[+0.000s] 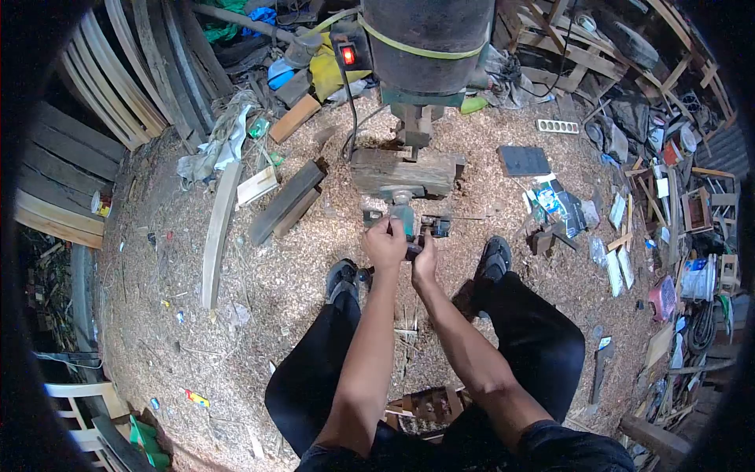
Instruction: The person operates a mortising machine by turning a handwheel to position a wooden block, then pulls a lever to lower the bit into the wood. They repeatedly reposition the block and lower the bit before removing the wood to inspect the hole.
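Both hands meet at a small dark part [413, 250] on the near side of a machine, below its big dark cylindrical housing [425, 55]. My left hand [384, 242] is closed, fingers bent at the left side of a greenish metal piece [403, 220]. On the right, my right hand [425, 256] has its fingers closed round the dark part's right side. What exactly each hand grips is too small to make out. Just beyond the hands lies a thick wooden block [403, 171] under the machine. A lit red switch [348, 55] shows on the housing's left.
Wood shavings cover the ground. Dark planks [288, 203] and a long pale board [220, 236] lie at the left. To the right are a dark flat block [524, 161], a power strip [557, 126] and scattered debris. A slatted wooden piece [429, 407] lies between the legs.
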Available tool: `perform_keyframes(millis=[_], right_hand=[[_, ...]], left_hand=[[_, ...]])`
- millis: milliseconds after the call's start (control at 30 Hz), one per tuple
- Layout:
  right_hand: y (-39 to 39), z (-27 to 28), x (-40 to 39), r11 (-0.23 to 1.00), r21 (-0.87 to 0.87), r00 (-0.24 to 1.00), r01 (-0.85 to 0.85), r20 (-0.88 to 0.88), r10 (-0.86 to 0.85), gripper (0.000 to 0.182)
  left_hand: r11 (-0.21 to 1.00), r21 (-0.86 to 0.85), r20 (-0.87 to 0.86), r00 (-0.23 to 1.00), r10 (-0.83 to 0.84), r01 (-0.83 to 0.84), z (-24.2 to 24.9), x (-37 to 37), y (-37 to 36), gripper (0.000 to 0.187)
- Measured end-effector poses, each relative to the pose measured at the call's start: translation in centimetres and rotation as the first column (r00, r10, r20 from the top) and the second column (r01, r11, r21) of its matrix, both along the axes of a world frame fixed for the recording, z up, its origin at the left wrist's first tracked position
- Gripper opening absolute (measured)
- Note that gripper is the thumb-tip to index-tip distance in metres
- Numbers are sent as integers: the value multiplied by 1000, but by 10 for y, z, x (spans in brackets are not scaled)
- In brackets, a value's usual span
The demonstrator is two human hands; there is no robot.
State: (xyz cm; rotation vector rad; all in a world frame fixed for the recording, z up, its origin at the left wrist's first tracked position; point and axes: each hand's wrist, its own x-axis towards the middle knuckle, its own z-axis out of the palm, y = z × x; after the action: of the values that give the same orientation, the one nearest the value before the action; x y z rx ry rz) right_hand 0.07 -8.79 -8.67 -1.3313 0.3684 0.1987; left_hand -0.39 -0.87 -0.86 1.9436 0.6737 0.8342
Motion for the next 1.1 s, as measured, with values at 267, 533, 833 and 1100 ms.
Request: perform_keyframes(millis=[267,533,833,1100], right_hand=[[21,115,3,469,-865,878,-179,75,473,41],[-21,43,-17,941,-322,910,-107,349,223,48],[2,69,-4,747,-653,953,-127,128,275,46],[-1,68,-6,838,-544,814,27,499,297,57]], left_hand=[[346,-935,229,879,418,79,-91,-2,34,30],[959,-181,27,976,-218,219,-16,-15,23,34],[849,-529,220,969,111,23,-54,-9,22,40],[624,-781,144,964,224,-28,-78,-9,34,40]])
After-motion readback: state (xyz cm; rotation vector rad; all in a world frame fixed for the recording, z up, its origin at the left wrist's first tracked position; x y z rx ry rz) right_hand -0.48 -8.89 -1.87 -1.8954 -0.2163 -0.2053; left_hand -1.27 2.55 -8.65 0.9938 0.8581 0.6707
